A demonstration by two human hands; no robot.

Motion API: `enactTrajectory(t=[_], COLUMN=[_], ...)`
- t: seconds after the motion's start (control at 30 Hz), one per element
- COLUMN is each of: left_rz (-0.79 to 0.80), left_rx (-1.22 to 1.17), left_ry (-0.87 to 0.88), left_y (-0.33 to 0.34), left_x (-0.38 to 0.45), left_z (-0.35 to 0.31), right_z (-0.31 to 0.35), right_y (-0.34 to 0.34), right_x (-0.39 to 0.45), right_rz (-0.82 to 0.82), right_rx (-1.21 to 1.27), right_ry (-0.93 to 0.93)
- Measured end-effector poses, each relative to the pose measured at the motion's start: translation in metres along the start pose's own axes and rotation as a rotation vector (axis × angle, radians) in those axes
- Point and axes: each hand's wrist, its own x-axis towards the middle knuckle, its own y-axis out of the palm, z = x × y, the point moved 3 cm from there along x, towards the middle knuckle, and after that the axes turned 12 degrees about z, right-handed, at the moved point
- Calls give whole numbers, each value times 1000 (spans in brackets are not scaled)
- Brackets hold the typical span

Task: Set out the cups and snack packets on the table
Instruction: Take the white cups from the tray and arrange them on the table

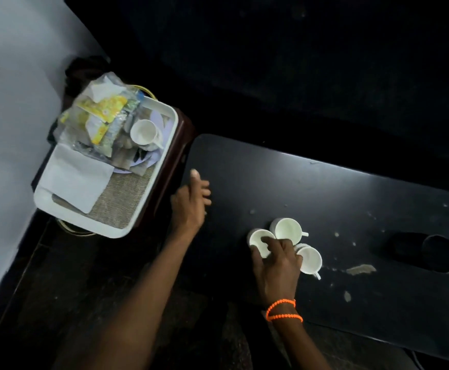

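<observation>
Orange beaded bracelets (284,311) circle the right wrist, the nearest thing in view. Above them the right hand (278,265) reaches over the black tabletop (351,188), its grip closed on the left cup (261,243): thumb against the near outer wall, fingers curled over the rim. This white cup stands upright in a tight cluster of three. The far cup (287,228) sits just beside it, handle pointing right, and the right cup (310,260) stands close by, partly behind the knuckles, handle toward the near right. All three are open side up. Pale specks and a pale smear (361,269) mark the tabletop to the right of them, near a dark oval cutout (439,253).

The left hand (191,201) hovers at the tabletop's left end, its grip open and holding nothing, fingers loosely bent with one pointing toward the tray (164,113). That white tray rests on a dark brown stand (176,153) well apart from the cups, to the left. In it lie a fourth cup (144,131), tipped on its side, against a heap of yellow and clear snack packets (103,113), a white folded napkin (76,174) and a woven mat (122,204)
</observation>
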Motion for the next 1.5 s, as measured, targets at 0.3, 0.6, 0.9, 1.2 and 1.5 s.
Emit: enactTrajectory(t=[0.3, 0.6, 0.9, 1.2, 1.5], left_rz=[-422, -180, -272, 51, 515], left_rx=[240, 82, -114, -232, 233], left_ry=[100, -26, 5, -35, -18], left_y=[-119, -134, -127, 21, 194], left_x=[73, 114, 94, 50, -3], left_z=[-41, -51, -79, -69, -46], right_z=[173, 263, 242, 106, -66], right_y=[58, 113, 66, -25, -85], right_x=[115, 192, 183, 162, 108], right_rz=[202, 203, 128, 120, 96], right_rx=[105, -147, 190, 216, 187], right_ry=[-428, -460, -495, -317, 15])
